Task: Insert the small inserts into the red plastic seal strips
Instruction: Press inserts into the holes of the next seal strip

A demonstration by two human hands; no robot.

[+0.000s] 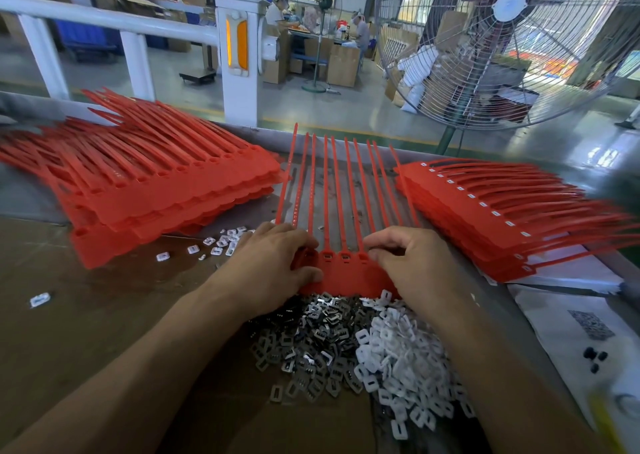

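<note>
Right, head view only: person at a worn brown bench [69, 315], both hands on 1 comb of red seal strips [346, 273] lying flat between them, tails fanned away toward the far edge. Left hand [273, 266] has fingers curled over the comb's left end, thumb pressed on the flat tab, so it grips the strip band. Right hand [412, 263] has fingertips bent down onto the sockets at the right end; whether they pinch an insert I cannot tell, the tips hide it. Just below the comb, touching its near edge, lie 2 heaps: metal inserts [304, 335] left, white plastic inserts [398, 356] right. A few loose white pieces [221, 242] sit beside the left hand. Unfilled stack [156, 190] to the left, stack with white squares showing [485, 218] to the right. Judgement: comb is light and floppy in the tails, stiffer along the tab band, so hold it at the band and press it flat. Inserts look tiny, hard and slick; a fingertip pinch by the edges suits them, and they would scatter easily.
</note>
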